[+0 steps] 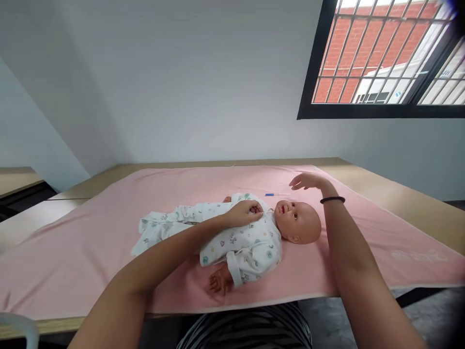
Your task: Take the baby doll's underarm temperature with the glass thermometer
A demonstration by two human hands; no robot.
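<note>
A bald baby doll (298, 222) lies on its back, head to the right, dressed in a white patterned shirt (232, 245) and trousers (163, 228). My left hand (244, 214) rests on the doll's chest near the collar, with curled fingers that pinch the shirt front. Above the far side of the doll's head hovers my right hand (308, 181), holding nothing, its fingers loosely stretched to the left. Just beyond the doll's shoulder lies a slim stick with a blue end (269, 195) and a pale, thin rest; its kind is unclear.
A pink cloth (90, 242) with a few wrinkles covers most of the wooden table (395, 191). Behind stands a grey-white wall with a barred window (378, 53) at the upper right. A pale curved rail (22, 324) shows at the lower left.
</note>
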